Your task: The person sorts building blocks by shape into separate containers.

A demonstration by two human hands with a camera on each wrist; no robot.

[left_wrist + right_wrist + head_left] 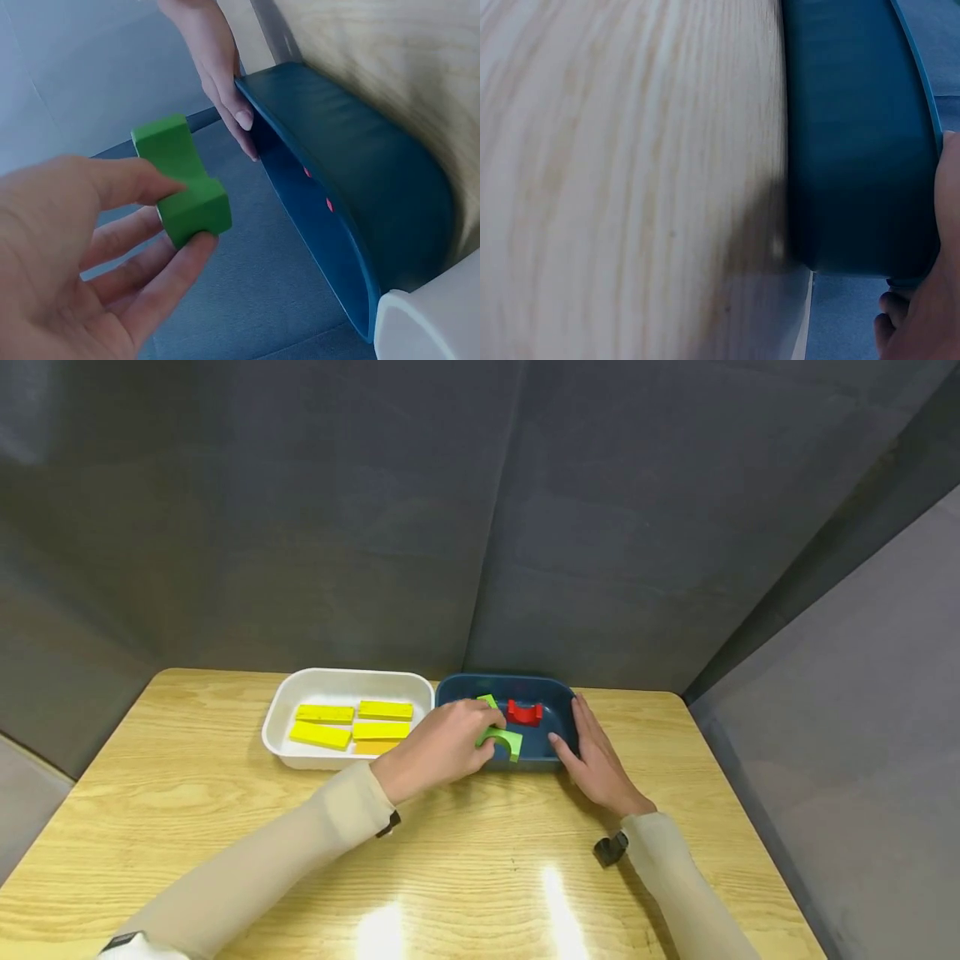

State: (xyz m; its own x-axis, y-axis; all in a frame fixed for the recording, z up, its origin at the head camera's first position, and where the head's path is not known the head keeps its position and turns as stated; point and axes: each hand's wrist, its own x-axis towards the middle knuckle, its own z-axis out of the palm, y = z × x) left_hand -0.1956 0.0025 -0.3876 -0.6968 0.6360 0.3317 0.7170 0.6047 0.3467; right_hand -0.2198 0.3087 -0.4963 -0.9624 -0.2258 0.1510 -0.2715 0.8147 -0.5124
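My left hand (453,739) pinches a green arch block (187,187) between thumb and fingers, held above the blue tray (551,681). Within that tray lies a red block (525,713) with a curved cutout. A second bit of green (487,701) shows just beyond my left fingers, mostly hidden by them. My right hand (600,768) rests against the right end of the blue tray, fingers extended along its side and thumb spread over the front corner. Only part of this hand is visible in the right wrist view, at the tray's edge.
A white tray (272,727) adjoins the blue one on the left and holds several yellow blocks (321,735), with an orange-yellow one (372,747) at its front. Both stand on a wooden table (465,877) close to a dark grey fabric wall (360,527).
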